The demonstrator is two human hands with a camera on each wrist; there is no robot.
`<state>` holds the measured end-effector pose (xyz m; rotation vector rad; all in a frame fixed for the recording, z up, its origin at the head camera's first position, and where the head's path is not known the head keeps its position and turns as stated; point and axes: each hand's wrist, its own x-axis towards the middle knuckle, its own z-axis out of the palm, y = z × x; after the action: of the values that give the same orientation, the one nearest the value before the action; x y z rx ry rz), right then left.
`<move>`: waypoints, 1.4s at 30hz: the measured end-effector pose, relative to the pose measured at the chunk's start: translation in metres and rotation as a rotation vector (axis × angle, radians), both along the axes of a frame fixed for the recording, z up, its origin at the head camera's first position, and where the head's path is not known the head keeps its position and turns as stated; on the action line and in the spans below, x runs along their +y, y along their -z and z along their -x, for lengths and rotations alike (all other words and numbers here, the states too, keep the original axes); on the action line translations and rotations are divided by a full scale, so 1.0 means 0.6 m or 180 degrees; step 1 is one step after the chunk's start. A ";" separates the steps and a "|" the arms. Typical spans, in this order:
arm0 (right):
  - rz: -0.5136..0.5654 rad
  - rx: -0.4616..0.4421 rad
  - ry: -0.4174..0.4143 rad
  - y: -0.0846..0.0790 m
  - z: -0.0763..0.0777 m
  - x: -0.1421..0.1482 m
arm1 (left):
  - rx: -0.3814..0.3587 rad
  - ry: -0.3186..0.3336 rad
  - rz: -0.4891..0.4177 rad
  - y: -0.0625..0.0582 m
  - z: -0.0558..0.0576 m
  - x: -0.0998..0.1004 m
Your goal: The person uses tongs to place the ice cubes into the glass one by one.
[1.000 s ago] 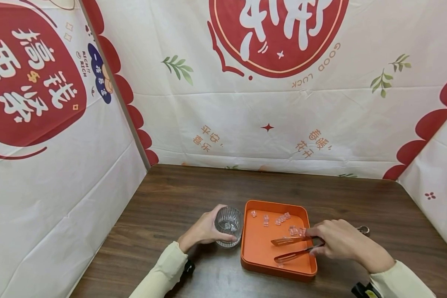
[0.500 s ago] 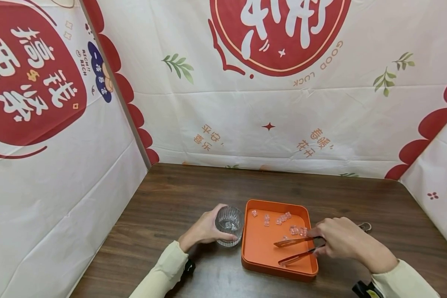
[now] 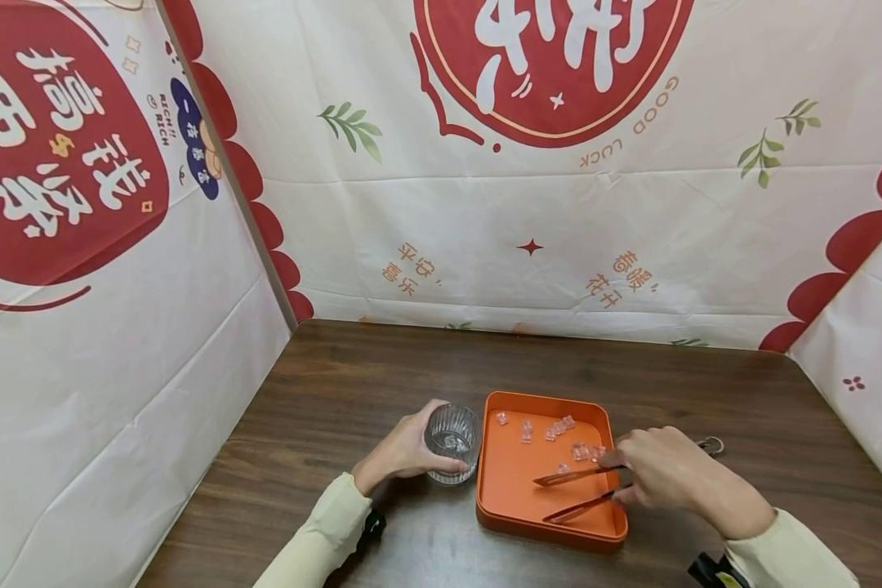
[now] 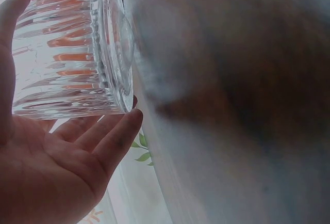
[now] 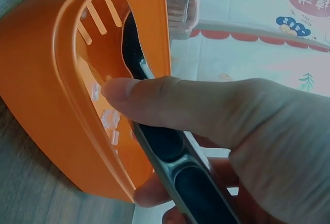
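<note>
Over the tray (image 3: 510, 490), the tongs (image 3: 581, 474) have their arms spread, nothing visible between them, and one arm lies near clear cubes (image 3: 580, 451). The right hand (image 3: 665, 469) has its grip closed round the tongs, digits on opposite arms, probably so a squeeze can work them. Just left of the tray, the glass (image 3: 452, 445) stands upright on the desk (image 3: 382, 351), held between thumb and fingers by the left hand (image 3: 412, 445), presumably for steadiness. Only the head view shows how the cubes are scattered; the right wrist view reveals slots in a tong tip, and the left wrist view shows fingers behind the glass, hidden from above.
</note>
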<state>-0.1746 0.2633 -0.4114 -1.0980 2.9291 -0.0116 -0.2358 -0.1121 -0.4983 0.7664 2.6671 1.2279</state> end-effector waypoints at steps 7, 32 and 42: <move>-0.0092 0.0177 0.0182 0.000 0.004 -0.001 | 0.0050 -0.0002 -0.0022 0.000 0.001 0.000; -0.0258 -0.0279 0.0571 -0.042 0.000 -0.004 | -0.0019 0.0008 -0.0050 -0.001 0.002 -0.002; -0.0262 -0.0419 0.0478 -0.029 0.000 -0.013 | -0.0047 -0.0021 -0.0035 -0.003 0.001 -0.001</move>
<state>-0.1746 0.2554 -0.3942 -0.8310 2.8580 0.0337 -0.2362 -0.1127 -0.4965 0.7477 2.6557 1.2456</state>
